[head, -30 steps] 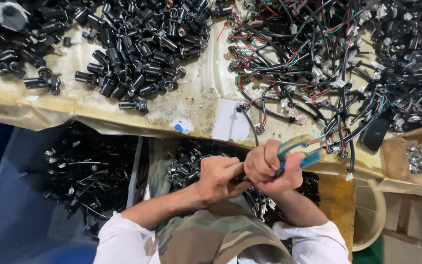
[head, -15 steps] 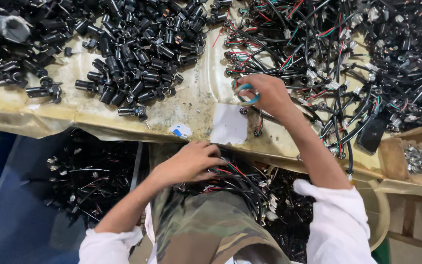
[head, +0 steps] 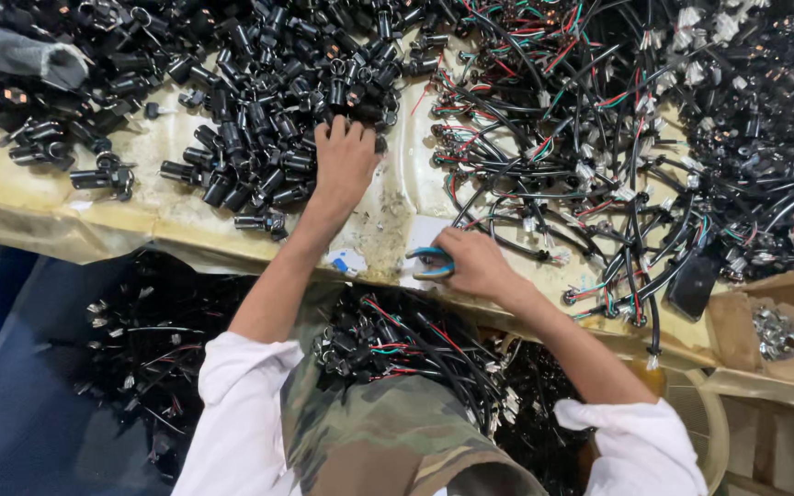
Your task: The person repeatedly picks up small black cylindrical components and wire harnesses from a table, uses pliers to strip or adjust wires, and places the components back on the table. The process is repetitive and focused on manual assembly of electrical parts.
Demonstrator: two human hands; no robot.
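Left hand (head: pixel 345 158) is reached up to centre-top of frame, fingers spread flat on the heap of black cylindrical connectors (head: pixel 259 110). Fingertips are buried in the pile; whether a single piece is pinched cannot be told. No closed grasp is seen.

Right hand (head: pixel 476 264) is set low at centre, clenched around blue-handled pliers (head: pixel 430 264). The tool is laid against the workbench (head: pixel 39 207), just beside a white paper scrap (head: pixel 426 231).

Wire harnesses (head: pixel 599 156), black sheath with red, green and white cores, are tangled across the upper right, touching the right hand's knuckles. A finished-looking bundle of wired connectors (head: pixel 388 344) is lying in the lap at lower centre, on camouflage fabric. A cardboard box of small metal parts (head: pixel 780 331) is placed at right edge. A blue bin (head: pixel 39 395) with more black parts is seen lower left.

Risks, as judged:
- Connectors are piled loose close to the bench's front lip; a sweep of the left hand could push some over into the bin or the lap.
- Harness loops are lying against the pliers hand; a loop could be snagged on lift and neighbouring looms dragged along.
- Lap bundle is unsecured and could be slid off by a lean forward.
- Pliers tip is hidden under the hand; a nicked wire could go unseen.
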